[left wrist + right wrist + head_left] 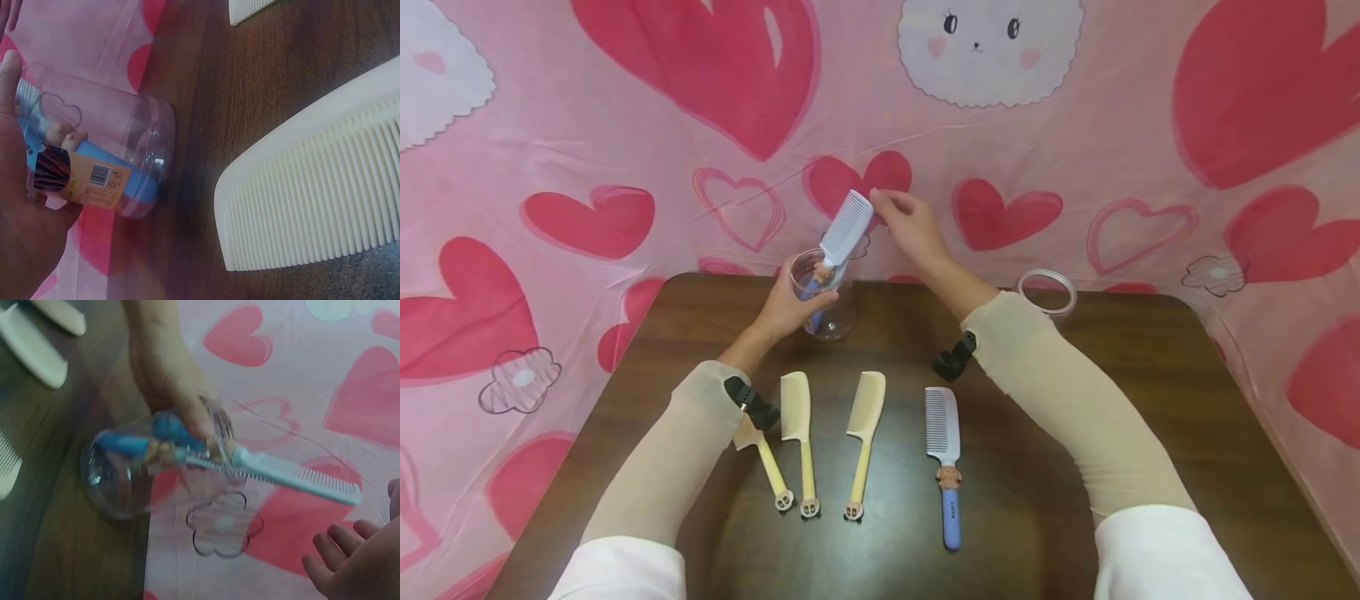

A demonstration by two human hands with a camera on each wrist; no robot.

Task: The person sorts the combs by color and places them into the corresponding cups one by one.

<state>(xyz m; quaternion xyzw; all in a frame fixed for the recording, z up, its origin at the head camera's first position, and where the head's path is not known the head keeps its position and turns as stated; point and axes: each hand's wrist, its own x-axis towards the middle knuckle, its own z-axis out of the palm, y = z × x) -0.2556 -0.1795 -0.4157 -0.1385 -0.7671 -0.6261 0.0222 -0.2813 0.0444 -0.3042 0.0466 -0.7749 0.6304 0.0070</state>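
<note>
My left hand grips a clear plastic jar round its side near the mouth. The jar tilts, and a label shows on it in the left wrist view. Out of the mouth sticks a blue comb with a small brown animal figure at its neck. A second blue comb lies inside the jar, partly covered by the first. Close to the protruding comb's tip is my right hand. In the right wrist view its fingers are loosely bent, apart from the comb and holding nothing.
On the brown table lie several cream combs with yellow handles, one of them in the middle. A blue comb lies right of them. A clear ring-shaped lid stands at the back right. Behind hangs a pink heart-patterned cloth.
</note>
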